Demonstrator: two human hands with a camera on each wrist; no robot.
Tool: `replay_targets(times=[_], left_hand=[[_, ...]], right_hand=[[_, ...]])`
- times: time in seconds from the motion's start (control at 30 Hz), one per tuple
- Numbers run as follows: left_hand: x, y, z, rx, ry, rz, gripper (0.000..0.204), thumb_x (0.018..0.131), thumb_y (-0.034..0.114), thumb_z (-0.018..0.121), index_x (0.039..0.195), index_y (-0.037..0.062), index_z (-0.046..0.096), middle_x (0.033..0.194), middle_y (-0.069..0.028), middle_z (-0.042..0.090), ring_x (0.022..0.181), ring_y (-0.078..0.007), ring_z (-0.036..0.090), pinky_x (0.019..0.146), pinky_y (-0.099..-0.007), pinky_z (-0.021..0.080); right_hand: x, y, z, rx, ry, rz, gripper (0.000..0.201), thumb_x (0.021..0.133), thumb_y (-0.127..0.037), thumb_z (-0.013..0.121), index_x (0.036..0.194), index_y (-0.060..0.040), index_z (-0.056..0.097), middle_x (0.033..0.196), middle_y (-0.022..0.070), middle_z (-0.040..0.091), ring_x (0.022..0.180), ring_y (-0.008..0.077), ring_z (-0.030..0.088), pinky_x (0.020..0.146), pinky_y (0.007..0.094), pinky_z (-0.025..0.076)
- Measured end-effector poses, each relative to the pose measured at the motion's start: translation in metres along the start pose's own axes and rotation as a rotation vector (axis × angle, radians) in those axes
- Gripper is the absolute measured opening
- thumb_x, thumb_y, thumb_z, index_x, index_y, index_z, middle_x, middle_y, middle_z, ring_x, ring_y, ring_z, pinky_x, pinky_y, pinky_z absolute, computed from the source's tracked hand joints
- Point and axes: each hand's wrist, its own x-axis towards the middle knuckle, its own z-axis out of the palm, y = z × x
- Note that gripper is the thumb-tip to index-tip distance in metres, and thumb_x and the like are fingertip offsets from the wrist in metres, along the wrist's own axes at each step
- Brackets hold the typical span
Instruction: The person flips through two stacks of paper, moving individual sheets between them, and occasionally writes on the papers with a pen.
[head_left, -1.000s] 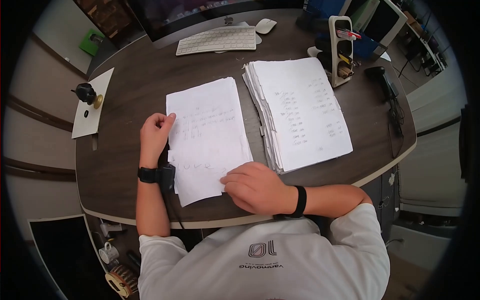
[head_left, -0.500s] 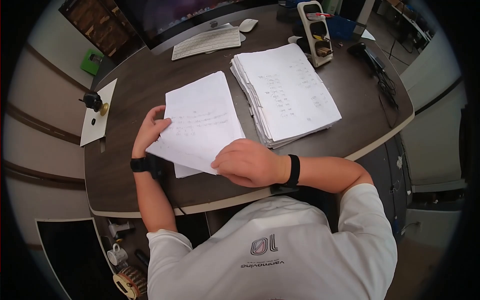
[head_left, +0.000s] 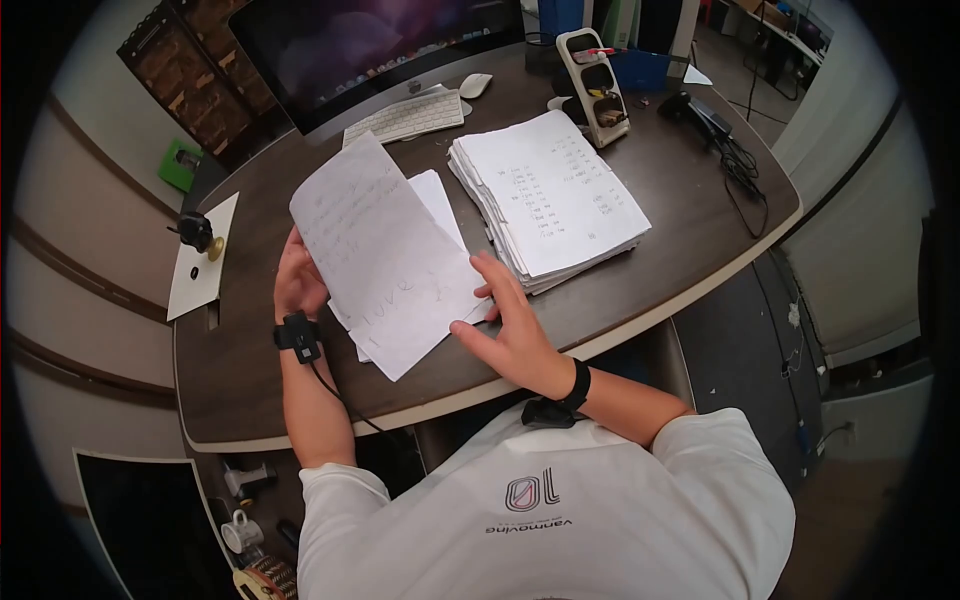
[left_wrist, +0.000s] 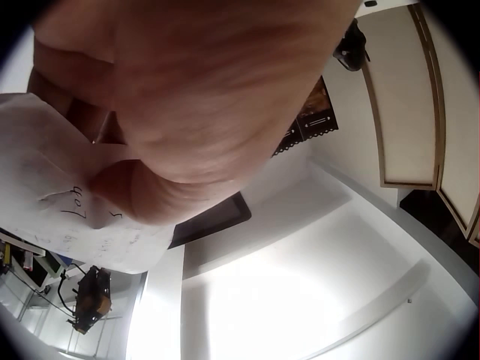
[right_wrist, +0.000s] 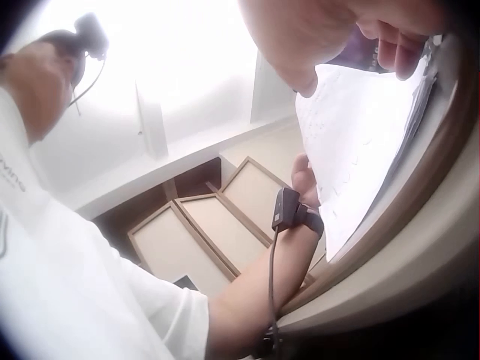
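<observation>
A handwritten sheet [head_left: 385, 250] is raised and tilted above other white papers [head_left: 432, 195] on the desk. My left hand [head_left: 299, 280] grips its left edge; in the left wrist view, the thumb of that hand [left_wrist: 187, 90] presses on the paper [left_wrist: 56, 180]. Beside the sheet's lower right edge is my right hand [head_left: 520, 335], thumb and fingers spread apart. From the right wrist view, the thumb of the right hand [right_wrist: 307, 37] is at the edge of the paper [right_wrist: 356, 135]; whether it touches cannot be told.
To the right lies a thick paper stack [head_left: 550, 195] with written columns. Behind are a keyboard [head_left: 405, 117], a mouse [head_left: 475, 86], a monitor [head_left: 370, 50] and a pen holder [head_left: 595, 88]. A black corded device [head_left: 705, 120] lies at the right, a white board [head_left: 203, 260] at the left.
The top sheet has risen and tilted, its lettering along the lower part now showing. My right hand has let go of its lower corner and spread its fingers. The head view has shifted.
</observation>
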Motion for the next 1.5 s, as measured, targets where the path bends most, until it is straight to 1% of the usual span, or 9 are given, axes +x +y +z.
replay_targets(times=[0.33, 0.4, 0.43, 0.53, 0.67, 0.73, 0.87, 0.97, 1.5], left_hand=[[-0.009, -0.016, 0.006, -0.152, -0.194, -0.094, 0.078, 0.089, 0.015, 0.076, 0.157, -0.0028, 0.044, 0.15, -0.0207, 0.061, 0.134, -0.0348, 0.064, 0.114, -0.0502, 0.053], [-0.005, -0.021, 0.005, -0.094, -0.188, -0.036, 0.069, 0.094, 0.019, 0.076, 0.153, -0.003, 0.048, 0.149, -0.0201, 0.062, 0.135, -0.034, 0.064, 0.114, -0.0501, 0.053], [-0.005, -0.02, 0.015, -0.103, -0.192, -0.034, 0.069, 0.094, 0.019, 0.076, 0.153, -0.003, 0.048, 0.149, -0.0201, 0.062, 0.135, -0.034, 0.064, 0.114, -0.0501, 0.053], [-0.005, -0.02, 0.017, -0.129, 0.051, 0.003, 0.053, 0.1, 0.02, 0.072, 0.146, -0.0014, 0.055, 0.133, -0.0147, 0.07, 0.123, -0.029, 0.07, 0.102, -0.045, 0.059], [0.005, -0.024, 0.015, 0.568, 0.451, -0.179, 0.03, 0.103, 0.02, 0.073, 0.125, 0.0007, 0.067, 0.094, -0.0035, 0.066, 0.088, -0.0187, 0.07, 0.072, -0.0351, 0.056], [0.009, -0.034, 0.016, 1.45, 0.528, 0.079, 0.029, 0.098, 0.017, 0.076, 0.119, -0.0021, 0.07, 0.093, -0.0059, 0.064, 0.086, -0.0199, 0.068, 0.071, -0.0343, 0.055], [0.009, -0.04, 0.014, 1.569, 0.513, -0.021, 0.054, 0.088, 0.027, 0.085, 0.131, -0.0016, 0.07, 0.112, -0.013, 0.063, 0.104, -0.0296, 0.065, 0.089, -0.0412, 0.055], [0.01, -0.04, 0.025, 1.625, 0.503, -0.099, 0.065, 0.085, 0.032, 0.087, 0.138, -0.0005, 0.067, 0.118, -0.0146, 0.062, 0.11, -0.0326, 0.063, 0.097, -0.0439, 0.053], [0.012, -0.041, 0.026, 1.594, 0.526, -0.143, 0.063, 0.085, 0.027, 0.087, 0.14, 0.0047, 0.065, 0.109, -0.0093, 0.058, 0.099, -0.027, 0.062, 0.088, -0.0406, 0.055]], right_hand=[[0.077, -0.037, -0.003, -0.418, 0.147, -0.44, 0.063, 0.1, -0.026, 0.075, 0.151, 0.0024, 0.052, 0.134, 0.024, 0.064, 0.1, 0.0248, 0.062, 0.087, 0.0354, 0.053], [0.089, -0.043, -0.008, 0.167, -0.192, 0.247, 0.042, 0.104, -0.027, 0.071, 0.129, 0.0057, 0.067, 0.099, 0.0159, 0.072, 0.082, 0.0197, 0.063, 0.078, 0.0329, 0.054], [0.09, -0.04, -0.01, 0.085, -0.118, 0.173, 0.033, 0.107, -0.028, 0.069, 0.116, 0.0028, 0.073, 0.086, -0.0004, 0.069, 0.079, 0.0059, 0.059, 0.072, 0.0263, 0.051], [0.091, -0.057, -0.051, 0.035, -0.01, 0.224, 0.03, 0.107, -0.025, 0.068, 0.112, 0.0042, 0.072, 0.088, 0.0044, 0.071, 0.083, 0.0087, 0.062, 0.074, 0.0304, 0.053], [0.126, -0.039, -0.147, 0.197, 0.183, 0.309, 0.03, 0.109, -0.025, 0.066, 0.125, 0.001, 0.068, 0.104, 0.0041, 0.074, 0.086, 0.0062, 0.066, 0.075, 0.0253, 0.056], [0.153, -0.029, -0.189, 0.178, 0.233, 0.424, 0.031, 0.11, -0.024, 0.064, 0.127, 0.0025, 0.066, 0.104, 0.0076, 0.075, 0.085, 0.0081, 0.069, 0.076, 0.0244, 0.057], [0.188, 0.001, -0.212, 0.159, 0.203, 0.58, 0.034, 0.109, -0.027, 0.066, 0.124, 0.0042, 0.066, 0.104, 0.0085, 0.076, 0.085, 0.0116, 0.071, 0.075, 0.0272, 0.057], [0.196, 0.046, -0.218, -0.532, -0.014, 0.491, 0.046, 0.102, -0.037, 0.074, 0.117, 0.0058, 0.067, 0.1, 0.0116, 0.074, 0.082, 0.0177, 0.068, 0.073, 0.0332, 0.055], [0.177, 0.019, -0.209, -1.245, -0.013, 0.231, 0.074, 0.097, -0.053, 0.073, 0.142, 0.0035, 0.057, 0.106, 0.0264, 0.075, 0.097, 0.039, 0.074, 0.083, 0.0434, 0.058]])
